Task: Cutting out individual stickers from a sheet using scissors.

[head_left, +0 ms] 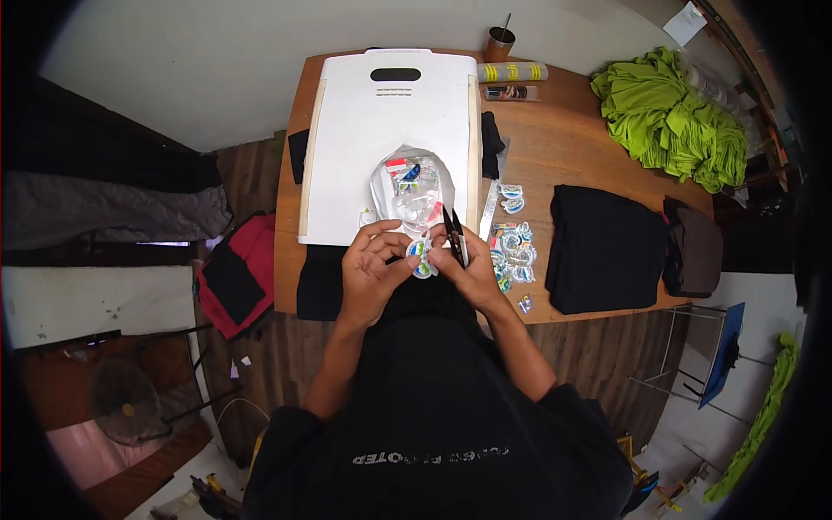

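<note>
Between the fingertips of my left hand and my right hand is a small printed cut-out sticker with a white border and blue and green print. My left thumb and fingers are closed on its left side. A pair of dark scissors is also tucked in my right hand, its tips pointing away from me. Just beyond my hands, an open white plastic bag with colourful printed pieces inside rests on a large white board. One pale cut-out lies beside my left fingers.
Right of the board, several cut-out stickers lie on the wooden table. Folded black cloth sits farther right, with a lime-green fabric pile behind it. A brown cup and rolls stand at the back.
</note>
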Tool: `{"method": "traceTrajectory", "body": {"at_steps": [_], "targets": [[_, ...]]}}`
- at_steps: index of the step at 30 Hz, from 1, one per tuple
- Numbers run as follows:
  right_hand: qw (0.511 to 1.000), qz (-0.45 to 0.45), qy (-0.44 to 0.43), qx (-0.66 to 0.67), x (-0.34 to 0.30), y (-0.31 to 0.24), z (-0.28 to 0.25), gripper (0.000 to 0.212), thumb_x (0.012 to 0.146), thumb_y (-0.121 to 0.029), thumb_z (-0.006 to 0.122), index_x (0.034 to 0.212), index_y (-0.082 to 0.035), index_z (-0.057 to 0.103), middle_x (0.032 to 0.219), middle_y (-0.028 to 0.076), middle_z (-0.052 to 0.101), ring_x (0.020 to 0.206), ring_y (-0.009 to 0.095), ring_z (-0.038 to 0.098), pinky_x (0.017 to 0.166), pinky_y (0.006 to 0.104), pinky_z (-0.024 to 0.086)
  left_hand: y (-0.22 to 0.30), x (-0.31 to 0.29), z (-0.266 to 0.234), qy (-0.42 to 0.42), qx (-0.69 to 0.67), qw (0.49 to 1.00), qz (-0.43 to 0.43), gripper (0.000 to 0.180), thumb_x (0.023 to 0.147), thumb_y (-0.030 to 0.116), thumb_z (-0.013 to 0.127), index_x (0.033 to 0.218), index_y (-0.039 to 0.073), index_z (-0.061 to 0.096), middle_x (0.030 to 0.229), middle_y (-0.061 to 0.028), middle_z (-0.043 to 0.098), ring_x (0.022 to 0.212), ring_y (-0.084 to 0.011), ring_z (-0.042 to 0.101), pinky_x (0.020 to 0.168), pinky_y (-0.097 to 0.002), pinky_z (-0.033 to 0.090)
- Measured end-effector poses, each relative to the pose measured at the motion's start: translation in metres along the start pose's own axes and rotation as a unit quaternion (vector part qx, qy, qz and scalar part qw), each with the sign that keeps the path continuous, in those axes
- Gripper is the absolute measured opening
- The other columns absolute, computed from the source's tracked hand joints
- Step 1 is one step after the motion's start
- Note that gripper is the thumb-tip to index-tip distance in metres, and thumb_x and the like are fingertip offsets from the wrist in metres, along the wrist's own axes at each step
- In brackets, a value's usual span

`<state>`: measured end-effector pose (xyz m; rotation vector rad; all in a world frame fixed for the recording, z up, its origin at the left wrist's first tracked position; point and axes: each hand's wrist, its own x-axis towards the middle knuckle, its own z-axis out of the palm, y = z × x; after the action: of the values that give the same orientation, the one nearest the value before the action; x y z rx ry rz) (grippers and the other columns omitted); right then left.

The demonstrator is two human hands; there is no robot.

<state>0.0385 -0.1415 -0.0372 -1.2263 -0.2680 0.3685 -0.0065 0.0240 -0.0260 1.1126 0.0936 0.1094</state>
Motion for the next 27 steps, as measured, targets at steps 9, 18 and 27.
{"method": "traceTrajectory", "body": {"at_steps": [9,18,27], "targets": [[0.993,0.07,0.023,-0.091,-0.003,0.011,0.008,0.02,0.083,-0.015,0.076,0.091,-0.005,0.06,0.06,-0.009,0.045,0.054,-0.002,0.034,0.05,0.018,0.026,-0.003,0.001,0.002,0.029,-0.002,0.999,0.02,0.042,0.085,-0.009,0.063,0.123,-0.005,0.046,0.1,-0.0094,0.06,0.092,-0.0118,0.059,0.082,-0.0238,0.049],[0.987,0.023,0.153,0.034,0.001,0.017,0.019,0.021,0.086,-0.012,0.073,0.095,-0.004,0.058,0.066,-0.006,0.054,0.051,0.0,0.041,0.044,0.0172,0.029,-0.013,-0.004,0.009,0.012,0.031,0.992,0.125,0.024,0.089,-0.006,0.061,0.112,-0.005,0.054,0.116,-0.0135,0.056,0.106,-0.0167,0.058,0.093,-0.0282,0.047],[0.996,-0.009,0.089,0.002,-0.003,0.017,0.019,0.016,0.087,-0.01,0.071,0.097,-0.004,0.06,0.061,-0.009,0.048,0.051,-0.003,0.033,0.047,0.0165,0.024,-0.003,0.0,0.007,0.072,0.092,0.987,0.109,0.023,0.088,-0.007,0.062,0.111,-0.009,0.063,0.11,-0.0152,0.062,0.104,-0.0182,0.061,0.094,-0.0287,0.047]]}}
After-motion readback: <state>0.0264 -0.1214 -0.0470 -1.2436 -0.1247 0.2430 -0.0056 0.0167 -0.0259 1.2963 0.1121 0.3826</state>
